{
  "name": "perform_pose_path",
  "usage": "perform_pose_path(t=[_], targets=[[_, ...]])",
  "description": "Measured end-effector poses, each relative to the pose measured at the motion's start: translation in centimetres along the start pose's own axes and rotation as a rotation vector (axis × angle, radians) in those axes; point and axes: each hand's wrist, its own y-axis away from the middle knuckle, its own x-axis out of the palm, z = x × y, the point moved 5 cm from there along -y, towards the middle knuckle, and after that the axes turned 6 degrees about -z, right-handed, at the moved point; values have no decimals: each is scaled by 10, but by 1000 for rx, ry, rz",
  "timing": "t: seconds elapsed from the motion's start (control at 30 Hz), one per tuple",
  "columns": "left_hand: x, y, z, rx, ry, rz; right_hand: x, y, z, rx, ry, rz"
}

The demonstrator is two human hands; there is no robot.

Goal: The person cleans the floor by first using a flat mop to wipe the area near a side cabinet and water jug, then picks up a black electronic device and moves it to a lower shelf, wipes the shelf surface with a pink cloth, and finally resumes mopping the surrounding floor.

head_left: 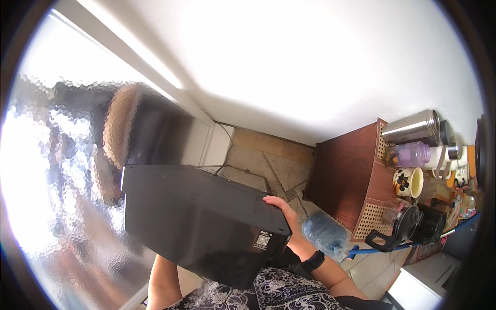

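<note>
The right hand [287, 214], fingers partly bent, hugs the right end of a large smooth black box [196, 217], likely steadying it near the torso [281, 290]. The left hand is hidden behind the box, perhaps bearing weight; its grip I cannot tell.

A dark reddish-brown wooden cabinet [341, 175] with tan cane-patterned edging [369, 222] is carrying a silvery cylindrical metal container [411, 127], a translucent purple bottle [408, 155], a rounded cream mug with dark floral patterns [405, 182] and a glass carafe with a black lid and handle [406, 223]. Beside it, a grey-beige tiled floor [263, 160] is supporting a large translucent blue plastic jug [324, 233].
</note>
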Motion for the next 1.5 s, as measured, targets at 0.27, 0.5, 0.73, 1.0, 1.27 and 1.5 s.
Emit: perform_pose_path(t=[0.27, 0.5, 0.73, 1.0, 1.27, 1.5], targets=[[11, 2, -9, 0, -8, -10, -7, -14, 4, -121, 36, -16], [18, 4, -16, -7, -10, -22, -20, -38, 3, -95, 31, 9], [34, -4, -40, 16, -30, -14, -38, -75, -4, -66, 36, -3], [65, -21, -81, 75, -77, 19, -59, -123, -9, -74, 45, -39], [86, -30, -99, 100, -91, 42, -70, -167, -16, -74, 55, -7], [92, -43, -98, 99, -66, 77, -70, -158, -4, 30, -30, -7]])
